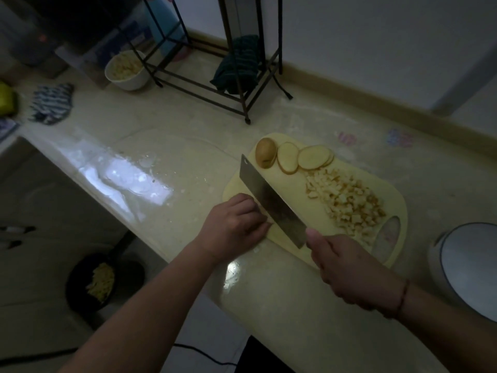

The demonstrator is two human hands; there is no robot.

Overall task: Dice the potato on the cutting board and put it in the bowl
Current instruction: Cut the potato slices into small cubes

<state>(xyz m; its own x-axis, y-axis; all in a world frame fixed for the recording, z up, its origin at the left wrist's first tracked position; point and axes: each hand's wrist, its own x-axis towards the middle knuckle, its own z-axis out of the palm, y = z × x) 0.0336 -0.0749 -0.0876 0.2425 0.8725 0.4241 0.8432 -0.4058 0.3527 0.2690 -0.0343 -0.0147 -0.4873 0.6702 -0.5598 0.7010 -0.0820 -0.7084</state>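
Steel cleaver (271, 201) in right hand (347, 267); diced potato (349, 203) beside.

Wire rack (215, 76) stands between cutting board (304, 211) and bowl (127, 70).

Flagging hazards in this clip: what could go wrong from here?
The left hand rests curled right beside the cleaver blade, so a downward cut may nick a finger. The cutting board sits near the counter edge and could slip. The bowl is far away, so diced potato may spill in transfer.
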